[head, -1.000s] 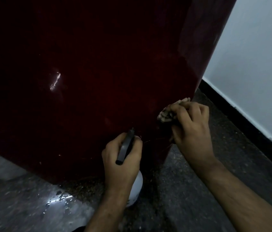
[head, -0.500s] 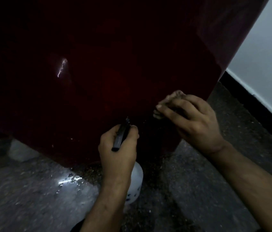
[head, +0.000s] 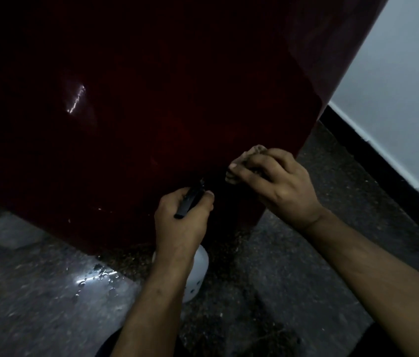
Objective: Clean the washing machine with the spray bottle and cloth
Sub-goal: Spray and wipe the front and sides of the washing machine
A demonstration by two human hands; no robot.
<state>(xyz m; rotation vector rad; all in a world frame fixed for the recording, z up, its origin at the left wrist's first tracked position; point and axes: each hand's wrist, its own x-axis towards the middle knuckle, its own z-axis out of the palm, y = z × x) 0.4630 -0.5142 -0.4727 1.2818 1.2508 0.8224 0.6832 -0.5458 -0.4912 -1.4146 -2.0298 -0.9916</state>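
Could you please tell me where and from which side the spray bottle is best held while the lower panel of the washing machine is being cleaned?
Probably at the neck, just under the black trigger head, coming from behind, as the left hand grips the spray bottle now. The white body hangs below, and the nozzle points at the dark red washing machine, so a finger can reach the trigger.

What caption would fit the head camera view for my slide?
Left hand grips the spray bottle while right hand presses the cloth against the dark red washing machine.
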